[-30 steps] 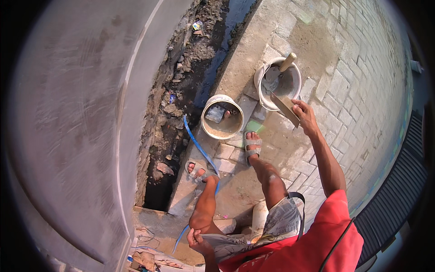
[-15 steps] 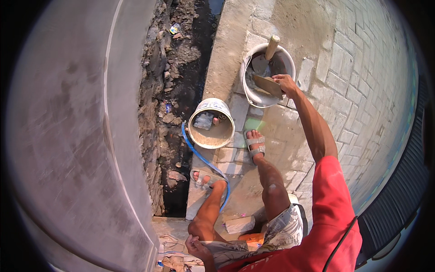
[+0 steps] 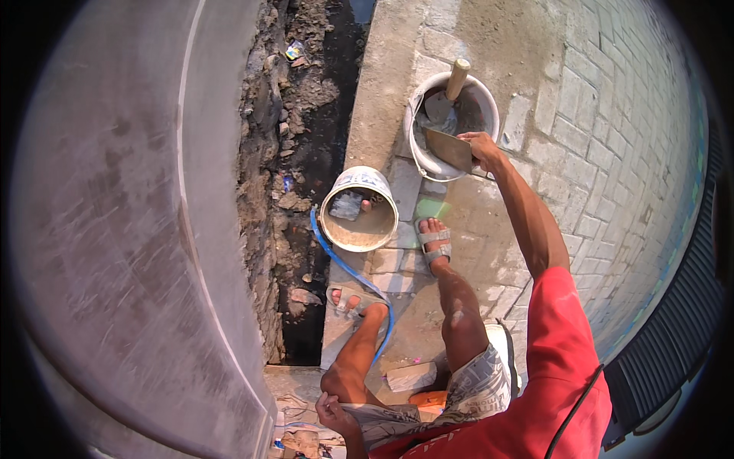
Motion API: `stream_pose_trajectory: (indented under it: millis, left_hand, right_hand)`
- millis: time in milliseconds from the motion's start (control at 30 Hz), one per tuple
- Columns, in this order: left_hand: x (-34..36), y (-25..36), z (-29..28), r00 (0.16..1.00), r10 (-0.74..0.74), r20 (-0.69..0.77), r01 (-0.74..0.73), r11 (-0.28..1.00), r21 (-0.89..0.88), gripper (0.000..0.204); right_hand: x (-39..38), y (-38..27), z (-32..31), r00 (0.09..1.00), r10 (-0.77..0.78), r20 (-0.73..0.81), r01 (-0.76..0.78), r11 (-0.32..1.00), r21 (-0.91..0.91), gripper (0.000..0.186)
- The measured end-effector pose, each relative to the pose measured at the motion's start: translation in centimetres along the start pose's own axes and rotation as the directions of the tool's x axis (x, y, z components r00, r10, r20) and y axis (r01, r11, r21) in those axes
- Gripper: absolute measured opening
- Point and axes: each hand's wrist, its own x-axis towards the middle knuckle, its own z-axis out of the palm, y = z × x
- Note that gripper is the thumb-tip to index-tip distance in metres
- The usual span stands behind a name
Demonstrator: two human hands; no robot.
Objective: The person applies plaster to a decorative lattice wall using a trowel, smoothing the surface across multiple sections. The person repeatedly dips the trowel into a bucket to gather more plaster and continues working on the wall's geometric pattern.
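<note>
My right hand (image 3: 480, 150) grips a flat, straight-edged scraper (image 3: 448, 148), its blade held over the near side of a whitish bucket (image 3: 492, 122). Inside that bucket a tool with a thick wooden handle (image 3: 458, 79) leans upward, its grey blade against wet grey material. My left hand (image 3: 333, 414) rests low by my left thigh with its fingers curled in, and nothing shows in them. Left of my right foot, a second white bucket (image 3: 359, 180) holds murky water with a pale, clear-looking piece (image 3: 347, 205) inside.
A smooth grey wall (image 3: 122, 199) curves along the left. Between it and the paving lies a dark ditch (image 3: 304, 340) with rubble. A blue hose (image 3: 348, 268) winds past my left foot. Paving blocks (image 3: 569, 138) spread to the right; a loose block (image 3: 410, 377) lies between my legs.
The scraper has tilted, showing more of its blade face, and my right hand has shifted slightly. My left hand stays by my thigh.
</note>
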Motion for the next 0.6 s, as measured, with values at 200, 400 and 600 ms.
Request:
stream_pose_trajectory:
  millis: [200,400,600]
  left_hand:
    - [0.1,-0.1,-0.1,1.000,-0.017,-0.007,0.017,1.000,-0.017,0.022]
    - [0.4,0.1,-0.2,1.000,0.008,0.012,-0.008,1.000,-0.021,0.023]
    - [0.8,0.1,0.2,1.000,0.010,0.029,-0.009,0.999,-0.040,0.021]
  right_hand:
    - [-0.9,0.0,0.4,0.996,0.007,0.093,-0.020,0.991,0.132,0.018]
    - [-2.0,1.0,-1.2,0.980,0.022,0.197,-0.093,0.928,0.360,0.020]
    - [-6.0,1.9,-4.8,0.965,-0.059,0.256,-0.103,0.812,0.575,0.023]
